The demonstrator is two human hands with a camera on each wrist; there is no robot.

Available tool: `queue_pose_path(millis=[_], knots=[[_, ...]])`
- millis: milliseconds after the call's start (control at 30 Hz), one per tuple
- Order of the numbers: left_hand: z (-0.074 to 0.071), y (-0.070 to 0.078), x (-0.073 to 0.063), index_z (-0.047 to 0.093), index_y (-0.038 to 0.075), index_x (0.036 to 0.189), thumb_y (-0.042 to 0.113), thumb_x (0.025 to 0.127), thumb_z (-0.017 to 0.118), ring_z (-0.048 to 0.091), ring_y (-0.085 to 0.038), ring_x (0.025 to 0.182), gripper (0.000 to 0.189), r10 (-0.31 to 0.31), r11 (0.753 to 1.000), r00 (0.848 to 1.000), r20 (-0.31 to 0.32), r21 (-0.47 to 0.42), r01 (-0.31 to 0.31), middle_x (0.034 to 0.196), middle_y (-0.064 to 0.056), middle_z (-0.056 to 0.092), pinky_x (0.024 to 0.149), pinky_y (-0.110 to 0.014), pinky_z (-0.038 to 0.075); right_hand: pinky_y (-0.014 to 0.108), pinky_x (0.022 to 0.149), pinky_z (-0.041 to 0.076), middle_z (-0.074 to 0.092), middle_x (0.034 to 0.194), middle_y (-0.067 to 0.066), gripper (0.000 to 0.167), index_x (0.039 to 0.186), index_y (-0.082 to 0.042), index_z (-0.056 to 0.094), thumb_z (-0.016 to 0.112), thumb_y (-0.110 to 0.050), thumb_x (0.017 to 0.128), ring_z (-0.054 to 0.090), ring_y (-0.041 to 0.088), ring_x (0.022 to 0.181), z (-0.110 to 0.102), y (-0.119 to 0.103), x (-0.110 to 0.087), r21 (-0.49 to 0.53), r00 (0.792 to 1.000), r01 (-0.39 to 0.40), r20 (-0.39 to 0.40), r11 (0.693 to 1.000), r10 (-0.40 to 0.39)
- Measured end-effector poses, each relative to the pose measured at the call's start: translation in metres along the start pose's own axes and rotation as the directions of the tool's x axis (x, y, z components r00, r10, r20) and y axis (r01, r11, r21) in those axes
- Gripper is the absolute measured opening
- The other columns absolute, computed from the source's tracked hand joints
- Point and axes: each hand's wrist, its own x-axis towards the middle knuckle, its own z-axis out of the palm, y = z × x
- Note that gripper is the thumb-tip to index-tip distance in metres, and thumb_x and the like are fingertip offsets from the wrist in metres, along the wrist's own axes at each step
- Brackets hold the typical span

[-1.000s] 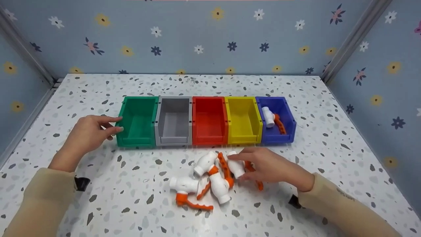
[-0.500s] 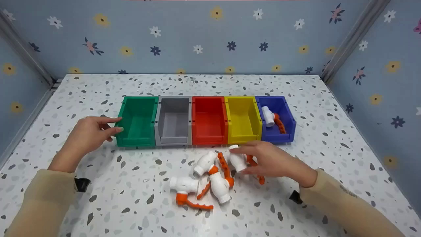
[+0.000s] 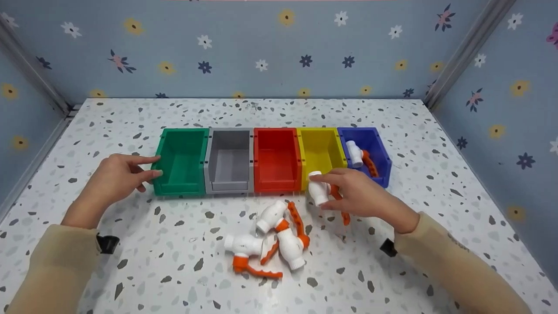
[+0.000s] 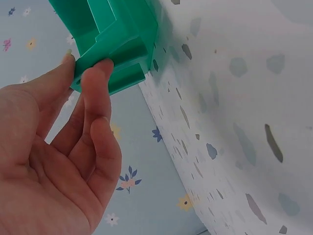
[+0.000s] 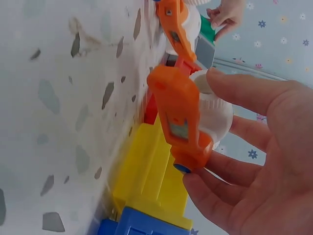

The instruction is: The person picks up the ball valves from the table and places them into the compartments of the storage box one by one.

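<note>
My right hand (image 3: pixel 359 192) grips a white ball valve (image 3: pixel 318 192) with an orange lever handle, held above the table at the front of the yellow bin (image 3: pixel 320 150). In the right wrist view the valve's orange handle (image 5: pixel 175 107) faces the camera, with thumb and fingers around the white body. My left hand (image 3: pixel 117 179) pinches the left side wall of the green bin (image 3: pixel 183 187); the left wrist view shows thumb and fingertips on the green rim (image 4: pixel 90 61). Several more ball valves (image 3: pixel 291 248) lie in a loose group on the table. Another ball valve (image 3: pixel 355 155) lies inside the blue bin (image 3: pixel 383 174).
A grey bin (image 3: pixel 229 185) and a red bin (image 3: pixel 277 185) stand between the green and yellow ones, all joined in one row. The speckled table (image 3: pixel 174 279) is bounded by flowered panels (image 3: pixel 244 43) at the back and sides.
My right hand has lifted the ball valve from the right of the group and carried it away from me to the yellow bin's front. My left hand stays on the green bin.
</note>
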Motion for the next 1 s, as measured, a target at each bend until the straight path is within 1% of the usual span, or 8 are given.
queue_pose_path(millis=[133,267,367,467,600,800,900,1000], knots=[[0.000,0.002,0.001,0.051,0.017,0.147,0.044,0.094,0.068,0.068,-0.025,0.078,0.062,-0.010,1.000,1.000,0.016,0.002,0.010,0.098,-0.014,0.070,0.057,-0.036,0.039,0.031,0.064,0.048,0.060,0.094,0.000,0.064,0.142,-0.022,0.058,0.082,-0.032,0.083,0.050,0.016,0.075,-0.005,0.003,0.004,-0.019,0.999,-0.040,-0.013,0.999,0.040],[-0.001,0.005,0.001,0.051,0.016,0.146,0.041,0.094,0.069,0.068,-0.025,0.077,0.061,-0.007,1.000,1.000,0.008,0.007,0.007,0.098,-0.014,0.071,0.056,-0.036,0.039,0.031,0.067,0.048,0.061,0.100,0.000,0.064,0.142,-0.024,0.057,0.082,-0.033,0.084,0.052,0.017,0.081,-0.010,0.004,0.010,-0.015,0.998,-0.068,-0.018,0.998,0.068],[0.000,0.006,0.001,0.051,0.016,0.146,0.040,0.094,0.070,0.068,-0.025,0.077,0.061,-0.010,1.000,1.000,0.006,0.004,0.010,0.101,-0.015,0.071,0.056,-0.036,0.039,0.031,0.067,0.048,0.062,0.106,0.002,0.063,0.142,-0.024,0.057,0.081,-0.031,0.085,0.052,0.018,0.083,-0.012,0.004,0.016,-0.017,0.997,-0.070,-0.026,0.997,0.069],[0.000,0.005,0.000,0.050,0.016,0.147,0.040,0.093,0.070,0.068,-0.025,0.076,0.062,-0.009,1.000,1.000,0.007,0.000,0.009,0.101,-0.014,0.071,0.057,-0.036,0.040,0.032,0.065,0.047,0.062,0.104,0.006,0.063,0.143,-0.023,0.057,0.081,-0.031,0.085,0.052,0.019,0.083,-0.013,0.004,0.023,-0.031,0.997,-0.071,-0.029,0.997,0.070],[-0.001,0.004,0.000,0.050,0.017,0.147,0.041,0.093,0.070,0.068,-0.025,0.076,0.062,-0.014,1.000,1.000,0.006,0.005,0.014,0.099,-0.012,0.070,0.058,-0.036,0.040,0.032,0.064,0.046,0.059,0.096,0.006,0.063,0.144,-0.023,0.055,0.080,-0.031,0.086,0.051,0.020,0.080,-0.017,0.004,0.033,-0.051,0.995,-0.102,-0.020,0.993,0.101],[-0.001,0.006,0.000,0.049,0.018,0.148,0.042,0.092,0.071,0.068,-0.025,0.078,0.064,-0.032,0.999,0.999,0.006,0.000,0.032,0.102,-0.014,0.068,0.058,-0.036,0.039,0.033,0.065,0.045,0.059,0.095,0.008,0.062,0.145,-0.022,0.053,0.077,-0.029,0.089,0.052,0.020,0.078,-0.024,0.008,0.045,-0.068,0.991,-0.131,-0.016,0.989,0.130],[0.000,0.005,-0.001,0.049,0.019,0.147,0.042,0.092,0.071,0.069,-0.024,0.078,0.064,-0.039,0.999,0.999,0.001,-0.005,0.039,0.101,-0.013,0.068,0.056,-0.035,0.039,0.033,0.065,0.045,0.058,0.095,0.005,0.061,0.145,-0.021,0.053,0.077,-0.029,0.089,0.052,0.021,0.077,-0.026,0.009,0.050,-0.068,0.991,-0.134,-0.012,0.989,0.134],[0.001,0.005,-0.001,0.048,0.019,0.148,0.042,0.092,0.071,0.069,-0.024,0.078,0.064,-0.042,0.999,0.999,0.003,-0.009,0.042,0.101,-0.014,0.068,0.057,-0.035,0.039,0.033,0.066,0.045,0.058,0.095,0.002,0.060,0.145,-0.022,0.053,0.076,-0.028,0.090,0.053,0.021,0.078,-0.026,0.010,0.055,-0.059,0.988,-0.156,0.001,0.986,0.156]])
